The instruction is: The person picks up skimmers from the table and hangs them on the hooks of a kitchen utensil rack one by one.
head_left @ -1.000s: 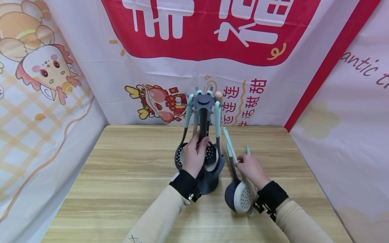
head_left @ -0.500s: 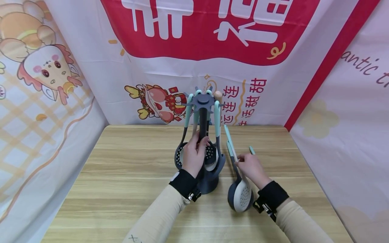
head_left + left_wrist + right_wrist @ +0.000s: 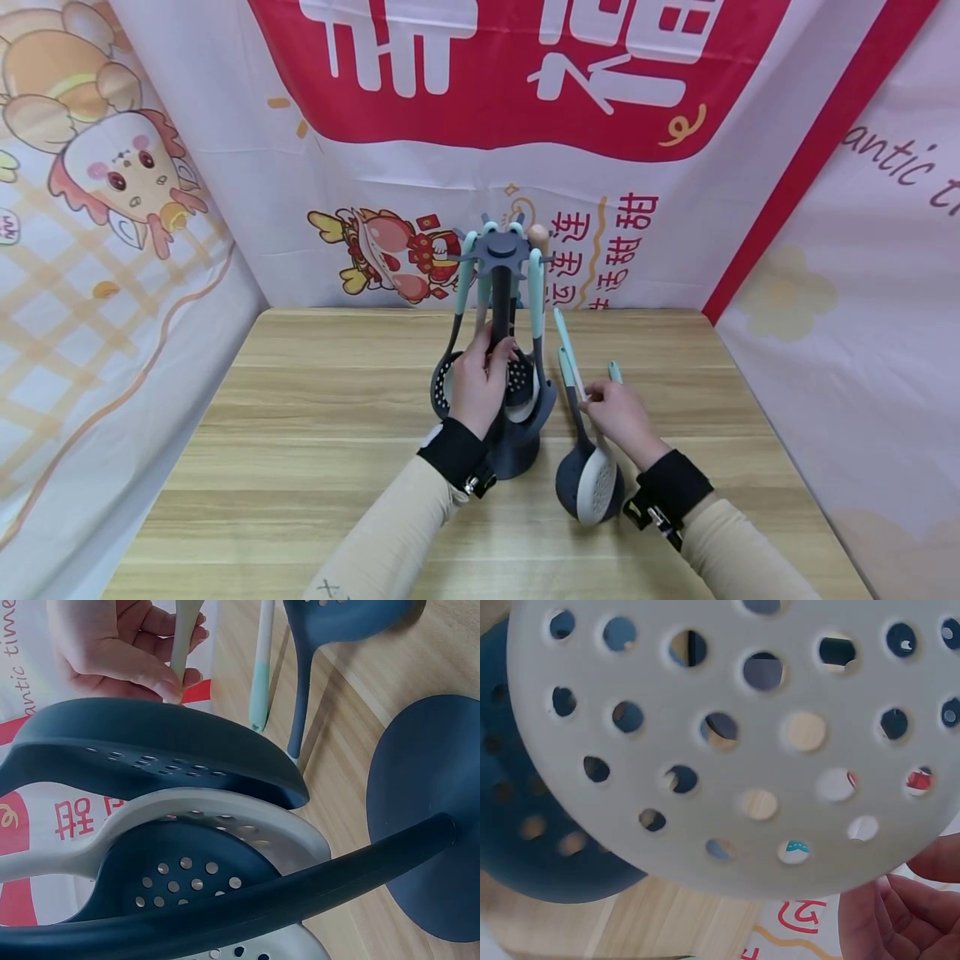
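Note:
My left hand (image 3: 480,387) grips the dark post of a utensil stand (image 3: 501,250). From the stand's hooked top hang several utensils with mint handles, among them a dark skimmer (image 3: 172,742) and a pale skimmer (image 3: 221,799). To the right, my right hand (image 3: 618,417) pinches the handle of a light grey skimmer (image 3: 597,487) between thumb and fingers, its mint end pointing up and away. That skimmer's round perforated head fills much of the right wrist view. Partly behind it is a dark perforated utensil (image 3: 572,479), also with a mint handle.
Another mint handle (image 3: 615,372) shows behind my right hand, its other end hidden. The wooden table (image 3: 300,467) meets a printed cloth backdrop (image 3: 405,183) at its far edge, and cloth walls stand at both sides. The stand's round base (image 3: 420,817) rests on the table.
The light grey skimmer has twisted in my right hand, so its head appears narrower and more of the dark surface shows beside it. My left hand and the stand have stayed put.

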{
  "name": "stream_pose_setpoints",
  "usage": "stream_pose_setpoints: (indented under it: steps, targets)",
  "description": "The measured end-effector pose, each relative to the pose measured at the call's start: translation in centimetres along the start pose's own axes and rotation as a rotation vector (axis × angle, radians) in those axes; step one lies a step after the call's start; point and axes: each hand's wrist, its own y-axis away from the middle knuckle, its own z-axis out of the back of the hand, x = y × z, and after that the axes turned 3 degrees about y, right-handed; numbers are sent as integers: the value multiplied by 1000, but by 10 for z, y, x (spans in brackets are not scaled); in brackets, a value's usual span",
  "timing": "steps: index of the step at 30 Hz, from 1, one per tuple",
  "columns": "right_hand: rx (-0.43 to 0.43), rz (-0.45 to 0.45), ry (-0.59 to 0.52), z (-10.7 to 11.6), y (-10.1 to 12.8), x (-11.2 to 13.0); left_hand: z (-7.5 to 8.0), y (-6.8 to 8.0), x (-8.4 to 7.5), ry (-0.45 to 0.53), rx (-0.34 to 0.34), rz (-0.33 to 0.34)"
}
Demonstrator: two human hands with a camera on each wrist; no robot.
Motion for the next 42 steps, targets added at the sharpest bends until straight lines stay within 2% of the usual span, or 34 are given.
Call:
stream_pose_setpoints:
  steps: [6, 13, 24, 29, 32, 36, 42]
  targets:
    - [-28, 13, -17, 0, 0, 0, 1, 0, 0, -20, 20, -37]
    - [-35, 15, -11, 3, 3, 4, 7, -2, 2, -29, 108, -77]
    - [-40, 29, -17, 6, 8, 7, 16, -5, 3, -67, 229, -76]
    - [-47, 30, -39, 8, 12, 10, 22, -6, 4, -43, 285, -60]
    - [-47, 26, -52, 9, 13, 12, 24, -7, 6, -33, 287, -50]
    - [-52, 35, -77, 10, 14, 13, 26, -6, 8, -50, 251, -48]
    - [-81, 70, -132, 12, 16, 14, 26, -5, 10, -88, 210, -92]
